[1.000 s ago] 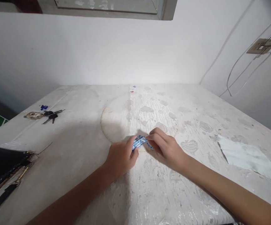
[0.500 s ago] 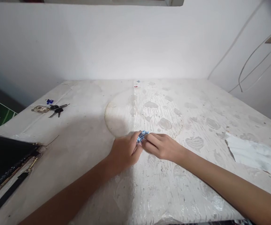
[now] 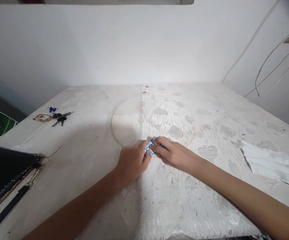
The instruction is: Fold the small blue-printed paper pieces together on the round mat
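Observation:
A small blue-and-white bundle [image 3: 149, 147] is pinched between my two hands, just above or on the table near its middle. Its exact kind is hard to make out, as fingers cover much of it. My left hand [image 3: 133, 161] closes on its left side, thumb and fingers pressed against it. From the right, my right hand [image 3: 173, 151] grips the other side with bent fingers, the index finger lying over the top. Beyond the hands, a tiny blue-outlined piece [image 3: 147, 86] and a small red bit [image 3: 144, 92] lie near the wall.
Keys with a fob [image 3: 59, 117] and a small dark-blue piece [image 3: 52, 109] lie at the left. A black bag [image 3: 6, 173] with a strap sits at the left edge. A white cloth [image 3: 271, 163] lies right on the plastic-covered table [image 3: 89, 186]. Cables [image 3: 258, 76] hang on the wall.
The bundle has turned between my fingers and shows a broader white face with blue lines. My right fingers have shifted slightly and spread more over it.

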### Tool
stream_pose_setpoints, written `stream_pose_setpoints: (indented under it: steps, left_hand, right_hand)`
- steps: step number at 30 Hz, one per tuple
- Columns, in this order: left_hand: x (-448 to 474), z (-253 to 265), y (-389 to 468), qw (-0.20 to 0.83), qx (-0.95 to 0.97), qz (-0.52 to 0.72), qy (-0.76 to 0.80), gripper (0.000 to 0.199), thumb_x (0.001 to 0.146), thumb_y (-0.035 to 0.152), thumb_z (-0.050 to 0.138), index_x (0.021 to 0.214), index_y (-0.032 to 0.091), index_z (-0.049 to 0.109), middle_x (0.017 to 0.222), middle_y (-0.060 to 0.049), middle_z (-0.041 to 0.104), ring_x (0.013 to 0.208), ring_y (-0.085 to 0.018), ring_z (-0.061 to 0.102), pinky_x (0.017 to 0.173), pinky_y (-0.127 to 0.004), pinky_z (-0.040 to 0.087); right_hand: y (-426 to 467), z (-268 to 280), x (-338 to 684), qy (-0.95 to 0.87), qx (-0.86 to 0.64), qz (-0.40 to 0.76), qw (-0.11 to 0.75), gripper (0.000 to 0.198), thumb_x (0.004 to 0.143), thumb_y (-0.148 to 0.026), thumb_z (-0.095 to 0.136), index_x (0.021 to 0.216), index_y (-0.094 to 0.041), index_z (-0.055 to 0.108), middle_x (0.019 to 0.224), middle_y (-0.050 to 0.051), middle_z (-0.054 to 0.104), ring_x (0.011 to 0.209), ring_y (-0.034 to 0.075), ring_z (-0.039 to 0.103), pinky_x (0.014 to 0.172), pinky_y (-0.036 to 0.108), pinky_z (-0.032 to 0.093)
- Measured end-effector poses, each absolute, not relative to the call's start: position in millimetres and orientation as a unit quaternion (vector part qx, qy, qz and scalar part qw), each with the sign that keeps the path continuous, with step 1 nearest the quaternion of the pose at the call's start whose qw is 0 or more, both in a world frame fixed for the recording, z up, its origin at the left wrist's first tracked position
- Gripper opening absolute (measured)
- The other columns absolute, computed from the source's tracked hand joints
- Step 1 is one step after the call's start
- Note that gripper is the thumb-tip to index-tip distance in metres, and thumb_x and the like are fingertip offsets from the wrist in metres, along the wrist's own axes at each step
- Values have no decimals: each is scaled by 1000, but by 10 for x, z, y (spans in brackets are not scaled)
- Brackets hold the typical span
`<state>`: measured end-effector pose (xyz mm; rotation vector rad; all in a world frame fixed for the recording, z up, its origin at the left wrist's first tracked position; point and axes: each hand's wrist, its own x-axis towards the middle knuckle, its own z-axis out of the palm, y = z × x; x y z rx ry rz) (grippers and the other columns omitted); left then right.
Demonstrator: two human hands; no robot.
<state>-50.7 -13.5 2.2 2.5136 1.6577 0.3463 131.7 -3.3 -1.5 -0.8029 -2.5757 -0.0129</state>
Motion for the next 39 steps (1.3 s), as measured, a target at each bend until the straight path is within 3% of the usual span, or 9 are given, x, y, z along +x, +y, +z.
stream_pose_setpoints:
  steps: [4, 9, 12, 18, 26, 30, 35, 39]
  left_hand:
    - [-501, 32, -130, 48, 826, 101, 553, 34, 85, 27, 33, 114, 20, 50, 67, 0, 61, 56, -13, 54, 50, -23, 29]
    - [-481, 44, -137, 49, 825, 98, 555, 37, 85, 29, 33, 117, 20, 48, 67, 0, 62, 59, -14, 57, 52, -23, 31]
    - [-472, 36, -136, 43, 824, 97, 556, 37, 84, 34, 37, 116, 20, 50, 63, 0, 60, 58, -14, 56, 51, -23, 31]
    - [-484, 5, -115, 36, 825, 104, 554, 33, 86, 32, 33, 113, 23, 51, 62, 2, 60, 55, -14, 56, 51, -24, 29]
    - [-495, 71, -144, 67, 839, 99, 531, 38, 81, 43, 44, 111, 20, 50, 72, 0, 62, 60, -14, 56, 50, -23, 30]
    - [-512, 55, -128, 53, 845, 92, 524, 32, 88, 34, 31, 108, 19, 51, 78, -2, 64, 63, -15, 56, 53, -25, 31]
    - [-506, 38, -120, 48, 836, 102, 537, 30, 86, 29, 34, 111, 21, 50, 73, 0, 63, 60, -14, 56, 51, -25, 30]
    - [-493, 57, -130, 57, 829, 108, 546, 31, 84, 30, 38, 111, 22, 51, 67, 2, 62, 54, -13, 54, 49, -24, 28]
  right_hand:
    - [16, 70, 1425, -876, -327, 204, 289, 38, 81, -6, 40, 115, -19, 48, 96, 7, 49, 80, 14, 50, 63, 26, 45]
    - [68, 98, 1471, -732, -428, 405, 341, 36, 80, -14, 47, 115, -21, 50, 87, 3, 53, 56, 8, 44, 47, 22, 38]
    - [80, 104, 1468, -653, -446, 495, 360, 35, 77, -20, 53, 112, -20, 51, 90, 4, 55, 52, 7, 43, 41, 21, 34]
    - [68, 121, 1437, -601, -438, 535, 401, 20, 71, -24, 62, 90, -18, 59, 86, 5, 60, 67, 13, 55, 54, 26, 43]
    - [-20, -10, 1221, -676, -455, 437, 381, 11, 74, -26, 59, 71, -18, 53, 69, -1, 54, 61, 10, 47, 54, 24, 37]
    - [7, 24, 1256, -700, -428, 457, 344, 5, 76, -23, 56, 77, -18, 56, 73, 0, 55, 65, 11, 48, 57, 24, 39]
    - [40, 160, 1390, -647, -402, 586, 274, 18, 79, -18, 47, 94, -16, 56, 79, 2, 52, 57, 8, 45, 48, 22, 38]
    - [53, 229, 1466, -622, -408, 595, 304, 22, 73, -10, 50, 94, -17, 56, 92, 5, 52, 69, 10, 47, 52, 21, 40]
